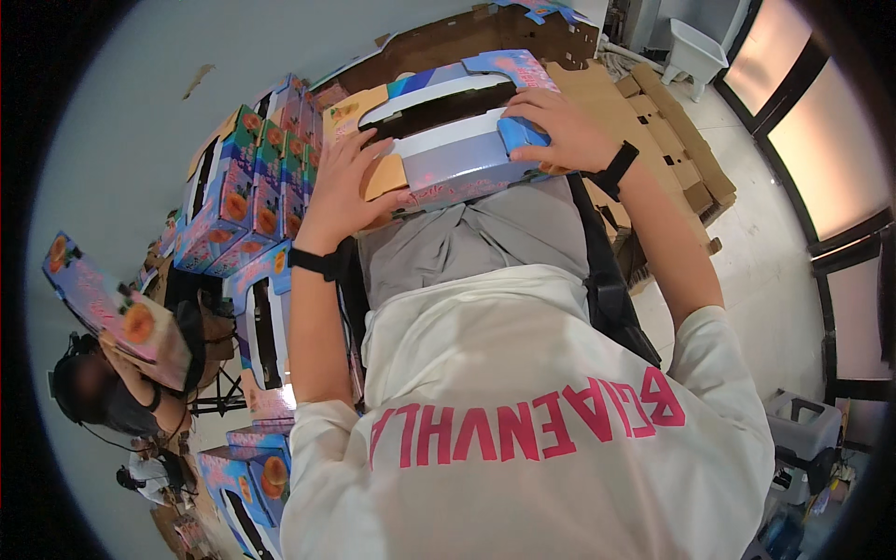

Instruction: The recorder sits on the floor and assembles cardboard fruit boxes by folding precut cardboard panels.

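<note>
A printed cardboard fruit box (453, 163) in blue, pink and orange rests at my lap, with a long dark slot between the flaps on its top. My left hand (338, 191) grips its near left corner, fingers on the top flap and thumb along the front panel. At the other end, my right hand (565, 131) is curled over the blue right corner, its thumb on the near side. Part of the box's underside is hidden by my hands and clothes.
Similar boxes (229, 201) are stacked to the left, and more stand (266, 327) beside my left arm. Flattened cardboard (672, 140) lies at the right. Another person (103, 392) holds a box at far left. A white tub (695, 51) stands at far right.
</note>
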Tool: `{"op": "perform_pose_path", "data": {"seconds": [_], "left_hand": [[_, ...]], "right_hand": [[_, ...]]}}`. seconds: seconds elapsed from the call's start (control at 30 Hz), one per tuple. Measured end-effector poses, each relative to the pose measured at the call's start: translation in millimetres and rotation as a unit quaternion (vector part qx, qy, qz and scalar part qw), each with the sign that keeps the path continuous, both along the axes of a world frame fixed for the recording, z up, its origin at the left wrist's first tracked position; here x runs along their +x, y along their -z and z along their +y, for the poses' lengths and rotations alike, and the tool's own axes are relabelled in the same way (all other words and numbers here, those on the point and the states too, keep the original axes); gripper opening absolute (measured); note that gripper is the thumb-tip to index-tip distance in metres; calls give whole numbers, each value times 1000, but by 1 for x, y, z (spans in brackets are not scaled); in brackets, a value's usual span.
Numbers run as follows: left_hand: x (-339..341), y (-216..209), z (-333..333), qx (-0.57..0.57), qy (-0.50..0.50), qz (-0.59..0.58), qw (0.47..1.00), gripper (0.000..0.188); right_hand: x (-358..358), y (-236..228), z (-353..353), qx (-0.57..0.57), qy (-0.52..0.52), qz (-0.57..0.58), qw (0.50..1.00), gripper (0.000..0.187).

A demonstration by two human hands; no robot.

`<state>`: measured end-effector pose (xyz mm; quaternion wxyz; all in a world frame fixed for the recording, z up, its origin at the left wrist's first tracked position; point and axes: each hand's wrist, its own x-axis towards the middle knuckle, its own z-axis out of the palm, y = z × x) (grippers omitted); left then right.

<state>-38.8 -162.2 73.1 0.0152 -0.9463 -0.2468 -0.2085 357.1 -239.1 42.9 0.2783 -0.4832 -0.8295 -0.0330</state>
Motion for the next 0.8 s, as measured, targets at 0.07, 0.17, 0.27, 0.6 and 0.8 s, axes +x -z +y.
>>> {"op": "perform_pose_path", "data": {"seconds": [0.07, 0.17, 0.27, 0.6, 0.8], "left_hand": [[-9, 6, -2, 32, -68, -16, 997, 70], [-12, 16, -2, -6, -58, -35, 998, 67], [-10, 21, -2, 17, -73, -20, 997, 59], [-9, 28, -5, 31, -91, -21, 995, 59], [-10, 23, -9, 27, -94, -36, 994, 58]], "right_hand": [[1, 1, 4, -13, -3, 19, 1000, 66], [3, 3, 4, -39, -14, 55, 998, 67], [4, 5, 2, -37, -14, 81, 996, 64], [3, 1, 3, -21, -11, 50, 998, 63], [-1, -3, 2, -19, -12, 10, 1000, 63]]}}
